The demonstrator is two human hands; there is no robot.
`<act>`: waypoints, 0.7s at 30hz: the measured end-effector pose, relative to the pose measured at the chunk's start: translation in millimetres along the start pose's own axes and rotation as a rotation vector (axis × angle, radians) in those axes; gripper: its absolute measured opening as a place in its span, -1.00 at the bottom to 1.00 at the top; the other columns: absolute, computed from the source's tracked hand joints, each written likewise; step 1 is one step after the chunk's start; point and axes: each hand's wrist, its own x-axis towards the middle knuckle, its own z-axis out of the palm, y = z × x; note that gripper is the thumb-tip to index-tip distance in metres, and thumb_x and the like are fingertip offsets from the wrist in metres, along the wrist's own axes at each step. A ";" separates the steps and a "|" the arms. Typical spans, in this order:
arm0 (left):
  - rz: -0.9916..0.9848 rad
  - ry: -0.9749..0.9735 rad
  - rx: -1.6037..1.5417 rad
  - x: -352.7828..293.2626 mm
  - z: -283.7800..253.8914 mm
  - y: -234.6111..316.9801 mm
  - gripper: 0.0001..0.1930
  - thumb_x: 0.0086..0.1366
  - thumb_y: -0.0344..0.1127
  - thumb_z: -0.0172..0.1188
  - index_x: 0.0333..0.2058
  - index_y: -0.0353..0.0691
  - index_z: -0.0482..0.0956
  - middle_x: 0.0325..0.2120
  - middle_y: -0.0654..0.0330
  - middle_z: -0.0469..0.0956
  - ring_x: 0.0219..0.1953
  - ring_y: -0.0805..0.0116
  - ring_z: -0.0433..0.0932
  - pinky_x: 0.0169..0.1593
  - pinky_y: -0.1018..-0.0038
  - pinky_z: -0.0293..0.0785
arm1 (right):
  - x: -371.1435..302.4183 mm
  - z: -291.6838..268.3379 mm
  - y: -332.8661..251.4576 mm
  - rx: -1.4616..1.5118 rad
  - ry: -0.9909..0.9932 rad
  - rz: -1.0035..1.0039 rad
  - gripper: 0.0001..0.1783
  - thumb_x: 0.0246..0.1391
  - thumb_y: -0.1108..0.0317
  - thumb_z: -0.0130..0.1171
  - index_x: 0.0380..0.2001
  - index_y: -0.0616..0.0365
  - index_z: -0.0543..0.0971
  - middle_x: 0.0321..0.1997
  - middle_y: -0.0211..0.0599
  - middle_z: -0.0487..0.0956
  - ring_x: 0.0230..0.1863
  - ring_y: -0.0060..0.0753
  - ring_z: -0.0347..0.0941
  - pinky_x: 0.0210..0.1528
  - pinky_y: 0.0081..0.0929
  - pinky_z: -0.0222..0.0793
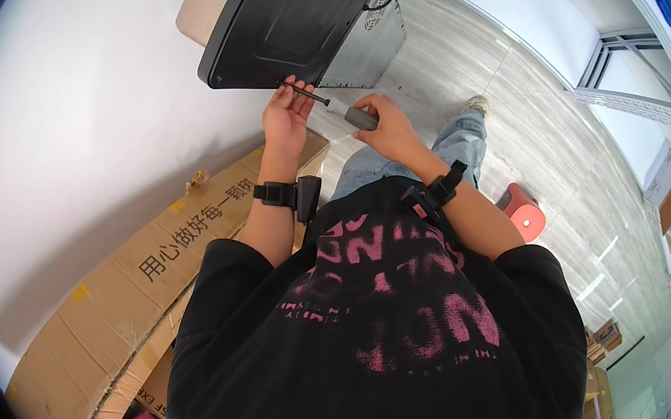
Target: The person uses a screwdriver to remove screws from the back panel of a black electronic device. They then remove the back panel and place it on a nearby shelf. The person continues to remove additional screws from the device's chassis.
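Observation:
A screwdriver (361, 118) with a pale and dark grey handle and a long dark shaft lies across the space between my hands. The handle's end is gripped by my right hand (393, 133), fingers closed round it. At the other end, the fingers of my left hand (286, 124) pinch the shaft close to its tip. That tip meets the lower edge of a black panel (284, 11), where my fingers partly hide the contact. The panel has rounded corners and covers one face of a grey metal cabinet (368, 50).
Beneath my left forearm, a long cardboard box (111, 299) runs along the white wall (85, 137). A red stool (525, 213) stands on the grey wood-look floor (522, 119) to my right. Farther right are metal shelves (658, 107) and another carton (670, 179).

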 end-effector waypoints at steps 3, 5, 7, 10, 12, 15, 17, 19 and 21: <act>0.000 0.007 -0.006 -0.8 2.1 0.1 -0.81 0.31 -0.43 -0.07 -0.12 -0.29 0.40 -0.27 0.13 0.50 -0.17 0.22 0.55 -0.12 0.38 0.53 | 0.2 -0.8 -2.0 -0.002 0.008 -0.001 -0.51 -0.30 0.43 0.35 -0.19 0.12 0.44 -0.22 -0.14 0.40 -0.17 -0.09 0.41 -0.10 -0.30 0.34; -0.004 0.008 -0.008 -0.2 2.8 -0.1 -0.81 0.31 -0.42 -0.07 -0.12 -0.29 0.40 -0.27 0.12 0.50 -0.18 0.22 0.55 -0.12 0.38 0.53 | 0.5 -1.2 0.7 0.008 0.013 -0.016 -0.51 -0.31 0.43 0.35 -0.20 0.11 0.44 -0.22 -0.14 0.40 -0.16 -0.09 0.41 -0.10 -0.31 0.34; -0.002 0.002 -0.008 -0.1 1.1 -0.3 -0.81 0.31 -0.42 -0.06 -0.12 -0.29 0.40 -0.27 0.12 0.50 -0.18 0.22 0.55 -0.12 0.38 0.53 | 1.0 -1.4 1.2 0.012 0.007 -0.016 -0.51 -0.31 0.43 0.35 -0.20 0.11 0.45 -0.22 -0.14 0.40 -0.16 -0.10 0.41 -0.09 -0.31 0.34; -0.008 -0.007 -0.008 -1.3 0.8 0.0 -0.80 0.30 -0.44 -0.06 -0.12 -0.29 0.40 -0.27 0.12 0.50 -0.19 0.21 0.55 -0.12 0.38 0.53 | 0.9 -3.1 1.7 0.016 0.004 -0.009 -0.52 -0.32 0.43 0.34 -0.20 0.12 0.46 -0.23 -0.14 0.40 -0.17 -0.11 0.40 -0.09 -0.32 0.34; -0.010 -0.015 0.001 -1.9 -0.2 0.0 -0.79 0.29 -0.43 -0.08 -0.11 -0.28 0.40 -0.26 0.11 0.50 -0.17 0.19 0.54 -0.11 0.37 0.52 | 0.9 -4.2 2.2 0.023 0.004 -0.010 -0.53 -0.32 0.43 0.34 -0.21 0.13 0.46 -0.24 -0.14 0.41 -0.18 -0.12 0.40 -0.10 -0.32 0.33; -0.023 -0.044 -0.009 -2.1 -3.2 0.8 -0.76 0.31 -0.38 -0.12 -0.09 -0.27 0.39 -0.24 0.10 0.49 -0.13 0.15 0.51 -0.06 0.33 0.49 | 1.2 -5.4 4.5 0.023 0.010 -0.023 -0.54 -0.32 0.43 0.33 -0.22 0.14 0.47 -0.27 -0.18 0.41 -0.22 -0.18 0.39 -0.12 -0.36 0.32; -0.054 -0.087 -0.065 -5.7 -4.5 3.5 -0.75 0.33 -0.33 -0.13 -0.08 -0.26 0.41 -0.22 0.10 0.48 -0.09 0.13 0.49 -0.01 0.31 0.45 | 1.0 -5.0 9.7 -0.001 0.021 -0.037 -0.54 -0.32 0.45 0.33 -0.22 0.14 0.48 -0.30 -0.25 0.40 -0.27 -0.29 0.38 -0.16 -0.42 0.32; -0.069 -0.111 -0.062 -8.6 -2.4 6.0 -0.72 0.36 -0.26 -0.16 -0.07 -0.26 0.40 -0.22 0.09 0.48 -0.08 0.11 0.48 -0.01 0.30 0.44 | 0.4 -6.8 11.3 0.006 0.021 -0.032 -0.54 -0.32 0.45 0.33 -0.22 0.14 0.48 -0.32 -0.25 0.42 -0.28 -0.31 0.38 -0.18 -0.43 0.32; -0.072 -0.096 -0.041 -11.0 0.7 6.7 -0.69 0.38 -0.21 -0.18 -0.07 -0.26 0.39 -0.21 0.09 0.48 -0.08 0.10 0.47 -0.01 0.30 0.44 | -1.0 -10.3 10.4 -0.001 0.012 -0.025 -0.54 -0.32 0.45 0.33 -0.22 0.14 0.48 -0.34 -0.27 0.43 -0.29 -0.32 0.39 -0.19 -0.43 0.33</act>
